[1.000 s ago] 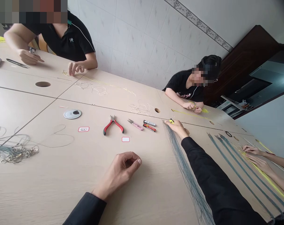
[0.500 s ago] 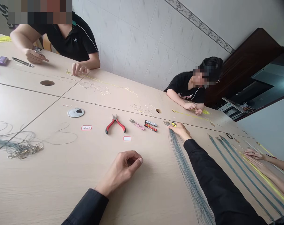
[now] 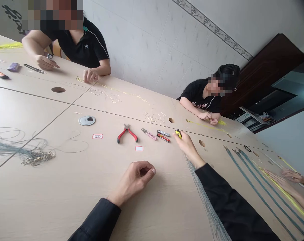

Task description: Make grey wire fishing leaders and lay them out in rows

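My right hand [image 3: 187, 145] is closed on a small yellow-and-black lighter [image 3: 178, 134], just right of a white lighter [image 3: 163, 133] and a red lighter [image 3: 163, 138]. A bundle of thin teal cords [image 3: 201, 192] runs under my right hand and forearm; its far end is hidden by the hand. My left hand [image 3: 134, 180] rests on the table, fingers curled and thumb against the index finger, with nothing visible in it. Beyond it lie red-handled pliers [image 3: 127, 134], pink thread snips [image 3: 149, 134] and a white label with a red border [image 3: 139, 148].
At left lies a cord bundle with metal clasps [image 3: 39, 156]. Several teal bundles [image 3: 252, 167] and yellow cords stretch along the right, near another person's hands [image 3: 280, 180]. Two people sit across the table [image 3: 74, 207], handling yellow cords. A grommet cover [image 3: 86, 121] lies mid-table.
My right hand has come off the clasp end of the teal bundle and shifted left, closer to the two lighters, carrying the yellow lighter. My left hand keeps its curled pose. The view has shifted slightly.
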A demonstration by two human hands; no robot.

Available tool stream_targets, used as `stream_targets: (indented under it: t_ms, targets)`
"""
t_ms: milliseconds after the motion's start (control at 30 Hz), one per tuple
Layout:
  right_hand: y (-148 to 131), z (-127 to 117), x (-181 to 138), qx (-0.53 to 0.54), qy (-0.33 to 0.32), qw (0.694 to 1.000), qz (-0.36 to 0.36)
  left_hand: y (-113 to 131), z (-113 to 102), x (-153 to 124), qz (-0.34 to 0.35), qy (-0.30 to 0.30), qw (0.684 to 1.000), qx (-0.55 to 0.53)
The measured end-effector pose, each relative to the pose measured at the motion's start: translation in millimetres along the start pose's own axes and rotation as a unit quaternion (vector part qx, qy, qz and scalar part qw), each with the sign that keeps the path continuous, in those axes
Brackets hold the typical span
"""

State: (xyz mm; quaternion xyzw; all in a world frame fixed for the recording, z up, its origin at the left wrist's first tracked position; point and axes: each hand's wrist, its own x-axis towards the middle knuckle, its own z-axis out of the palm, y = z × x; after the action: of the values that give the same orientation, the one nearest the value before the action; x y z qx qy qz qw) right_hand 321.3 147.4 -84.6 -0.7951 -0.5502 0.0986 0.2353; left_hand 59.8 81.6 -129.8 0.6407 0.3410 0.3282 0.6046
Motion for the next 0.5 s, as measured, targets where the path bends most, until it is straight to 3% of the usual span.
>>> stream_targets:
  t_ms: [133, 300, 400, 500]
  targets:
    - [-30.0, 15.2, -57.9, 0.093, -0.071, 0.989, -0.089, 5.4, 1.1, -3.8, 0.014, 0.017, 1.0, 0.014]
    - [-46.3, 39.4, -100.7, 0.179, -0.092, 0.979, -0.044, 8.0, 4.3, -7.6, 0.018, 0.027, 0.998, -0.048]
    - [-54.5, 57.4, -115.8, 0.207, -0.057, 0.977, -0.012, 7.2, 6.4, -7.2, 0.03, 0.126, 0.99, -0.05]
    - [-61.8, 67.7, -126.1, 0.166, -0.017, 0.986, -0.009, 10.3, 3.7, -8.7, 0.029, 0.208, 0.976, -0.051]
